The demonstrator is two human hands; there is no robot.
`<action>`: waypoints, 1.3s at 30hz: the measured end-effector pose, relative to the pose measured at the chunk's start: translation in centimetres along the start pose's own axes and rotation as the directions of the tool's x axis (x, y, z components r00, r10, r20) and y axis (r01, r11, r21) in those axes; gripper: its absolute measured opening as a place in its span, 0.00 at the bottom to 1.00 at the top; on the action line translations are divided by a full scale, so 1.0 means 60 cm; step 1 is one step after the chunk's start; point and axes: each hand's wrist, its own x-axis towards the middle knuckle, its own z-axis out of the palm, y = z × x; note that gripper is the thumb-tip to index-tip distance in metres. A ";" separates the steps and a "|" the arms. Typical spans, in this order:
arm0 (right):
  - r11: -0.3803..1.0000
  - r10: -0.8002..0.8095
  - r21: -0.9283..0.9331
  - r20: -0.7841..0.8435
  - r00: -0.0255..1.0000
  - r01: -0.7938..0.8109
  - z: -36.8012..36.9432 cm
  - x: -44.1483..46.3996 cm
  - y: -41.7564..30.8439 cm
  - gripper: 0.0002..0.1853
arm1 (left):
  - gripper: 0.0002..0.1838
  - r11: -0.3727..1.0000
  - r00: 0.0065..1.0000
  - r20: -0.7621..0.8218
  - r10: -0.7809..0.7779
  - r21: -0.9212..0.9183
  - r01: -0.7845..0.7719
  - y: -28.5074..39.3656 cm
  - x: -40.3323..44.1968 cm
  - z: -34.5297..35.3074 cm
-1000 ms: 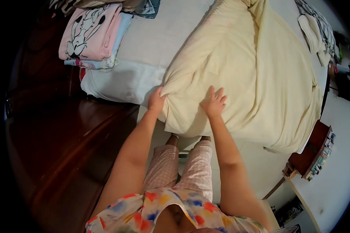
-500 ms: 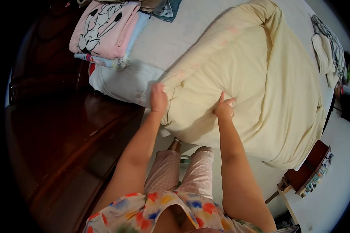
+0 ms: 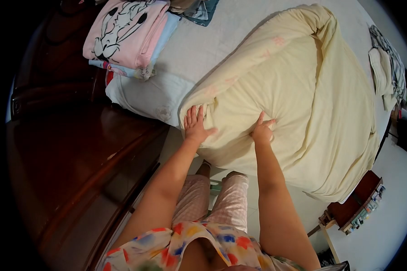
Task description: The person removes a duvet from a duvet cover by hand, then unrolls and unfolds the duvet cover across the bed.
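Note:
A pale yellow quilt with faint pink flowers lies rumpled and partly folded over the bed. On its left end rests my left hand, open, with the fingers spread on the cloth and the thumb out to the right. My right hand grips the quilt nearer its middle. Its index finger points away from me while the other fingers curl into the fabric, and creases run out from there.
A pillow lies at the bed's left end beside folded clothes, a pink one on top. The dark wooden headboard is at left. More clothes lie at the far right edge. A white desk stands at lower right.
My left hand has gone from closed at the quilt's left edge to open and spread on top, a little right and lower. My right hand still grips the quilt.

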 end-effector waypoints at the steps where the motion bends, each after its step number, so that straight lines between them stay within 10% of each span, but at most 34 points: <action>1: 1.000 0.002 -0.031 -0.054 0.999 -0.003 0.004 0.000 -0.001 0.66 | 0.38 0.997 1.000 -0.015 -0.010 -0.076 0.009 -0.018 0.015 0.024; 5: 1.000 -0.024 0.018 0.028 0.999 0.023 -0.016 -0.007 0.004 0.67 | 0.32 0.923 0.974 0.094 -0.207 -0.312 0.226 -0.072 0.071 0.034; 9: 0.999 -0.006 0.038 0.053 0.999 0.004 -0.020 -0.009 0.003 0.67 | 0.28 0.989 0.985 -0.090 -0.146 -0.035 0.143 -0.021 0.077 0.010; 15: 0.999 -0.008 0.047 -0.011 1.000 0.008 0.005 -0.001 0.007 0.67 | 0.19 0.985 0.971 0.218 -0.098 -0.118 0.126 -0.124 0.152 0.002; 24: 1.000 -0.005 0.020 -0.052 0.999 0.006 0.033 0.013 0.007 0.65 | 0.15 0.845 0.883 -0.009 -0.470 -0.292 0.447 -0.272 0.222 -0.115; 29: 0.997 -0.011 0.080 0.068 0.998 0.006 -0.016 -0.006 0.002 0.46 | 0.21 0.997 0.942 -0.335 -0.026 -0.076 0.001 -0.136 0.207 -0.099; 32: 0.995 -0.011 0.103 0.075 0.997 0.003 -0.022 -0.007 0.006 0.51 | 0.24 0.860 0.868 0.116 0.483 0.126 -0.495 -0.043 0.190 -0.105; 36: 0.998 -0.022 0.057 0.004 1.000 0.022 0.005 0.004 0.005 0.62 | 0.25 0.561 0.896 0.263 0.357 0.707 -0.431 -0.094 0.260 -0.091; 39: 0.995 -0.035 0.094 0.084 0.996 0.027 -0.015 -0.006 0.008 0.62 | 0.24 0.797 0.976 0.111 0.189 0.563 -0.218 -0.145 0.325 -0.154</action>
